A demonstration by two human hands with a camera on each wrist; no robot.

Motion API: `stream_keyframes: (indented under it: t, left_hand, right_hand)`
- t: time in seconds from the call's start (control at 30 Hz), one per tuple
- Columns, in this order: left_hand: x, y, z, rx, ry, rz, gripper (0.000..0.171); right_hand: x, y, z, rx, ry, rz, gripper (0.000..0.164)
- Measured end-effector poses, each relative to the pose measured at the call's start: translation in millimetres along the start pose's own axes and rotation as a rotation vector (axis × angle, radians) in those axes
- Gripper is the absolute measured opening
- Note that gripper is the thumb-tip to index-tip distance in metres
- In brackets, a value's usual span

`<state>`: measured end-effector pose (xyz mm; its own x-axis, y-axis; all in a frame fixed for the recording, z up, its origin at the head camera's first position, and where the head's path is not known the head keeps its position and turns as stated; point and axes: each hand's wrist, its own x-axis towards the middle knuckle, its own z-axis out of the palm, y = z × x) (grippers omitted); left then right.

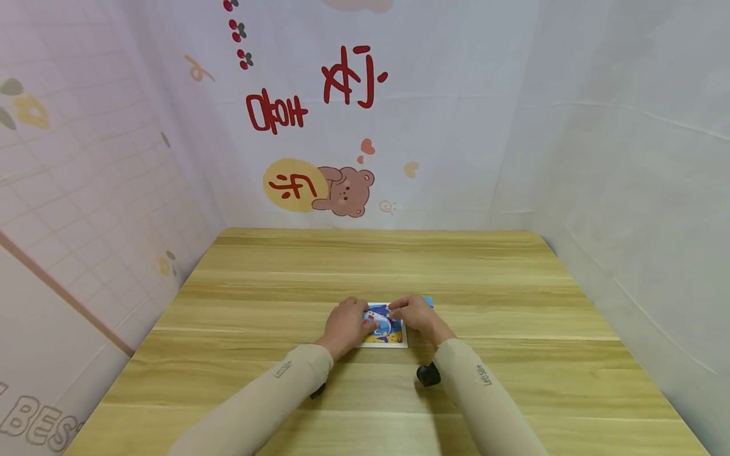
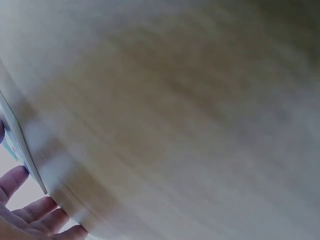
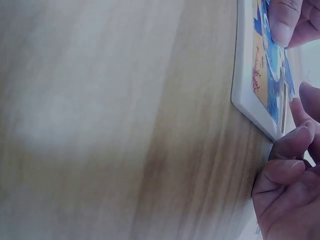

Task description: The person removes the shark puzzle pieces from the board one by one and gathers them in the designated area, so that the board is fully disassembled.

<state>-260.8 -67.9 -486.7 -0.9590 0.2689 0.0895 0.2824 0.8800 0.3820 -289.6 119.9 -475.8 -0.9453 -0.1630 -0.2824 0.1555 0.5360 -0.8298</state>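
Centrally, the board [image 1: 389, 338] lies flat on the table [image 1: 188, 354] between the hands, its long axis obscured. The left hand [image 1: 345, 327] overlaps the left edge, relaxed fingers pressing; the right hand [image 1: 419, 315] meets the far-right corner, its grasp indeterminable.

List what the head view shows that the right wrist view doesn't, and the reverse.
Only the head view: the bear and yellow disc on the wall, and both sleeves.
Only the right wrist view: a narrow brown strip near the board's edge, and red coral clear enough to make out.
Both: the white-rimmed board, the left hand, right hand and table.
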Motion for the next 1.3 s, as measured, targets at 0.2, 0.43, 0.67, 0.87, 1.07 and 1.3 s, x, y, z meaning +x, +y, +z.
stream_keyframes:
  t: [0.2,0.43,0.67,0.87,1.07,1.3]
  left_hand:
    - [1.6,0.5,1.5,0.000,0.003,-0.012,0.042]
    - [3.1,-0.5,6.2,-0.008,0.017,-0.009,0.043]
    - [4.1,0.4,5.8,0.003,0.007,-0.020,0.044]
    - [3.1,3.1,4.1,0.003,0.003,-0.028,0.042]
    - [2.5,4.6,3.2,-0.004,0.001,-0.027,0.043]
    - [1.6,3.0,2.2,0.001,0.013,-0.020,0.043]
  right_hand:
    - [2,1,0,-0.006,0.007,-0.011,0.023]
    - [7,6,5,0.019,0.032,-0.054,0.022]
    - [6,4,7,-0.026,0.039,-0.125,0.034]
    - [7,3,9,-0.106,0.055,-0.184,0.034]
    - [6,3,7,-0.124,0.057,-0.195,0.031]
    - [6,2,-6,-0.103,0.036,-0.205,0.032]
